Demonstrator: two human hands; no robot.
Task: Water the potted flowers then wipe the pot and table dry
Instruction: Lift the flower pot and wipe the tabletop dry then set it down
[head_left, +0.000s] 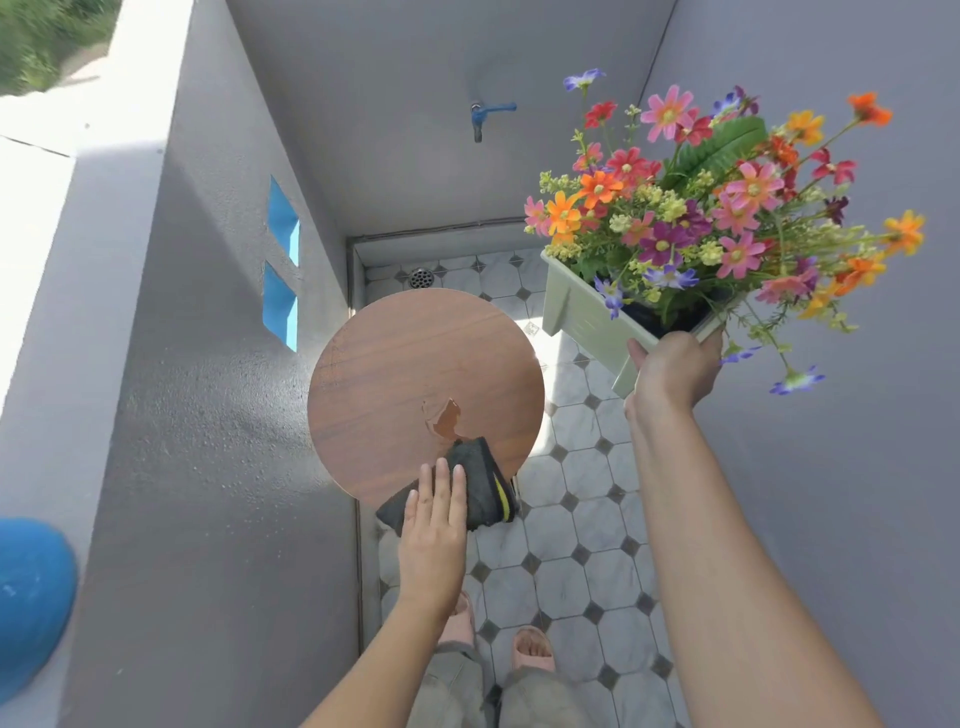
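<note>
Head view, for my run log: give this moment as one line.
left hand: flat on cloth, wiping table | right hand: holds flower pot lifted | puddle: remains

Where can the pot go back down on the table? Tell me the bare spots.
The far and left parts of the round table are bare. The near edge is crowded: the puddle, the dark cloth, and the left hand pressing it.
</note>
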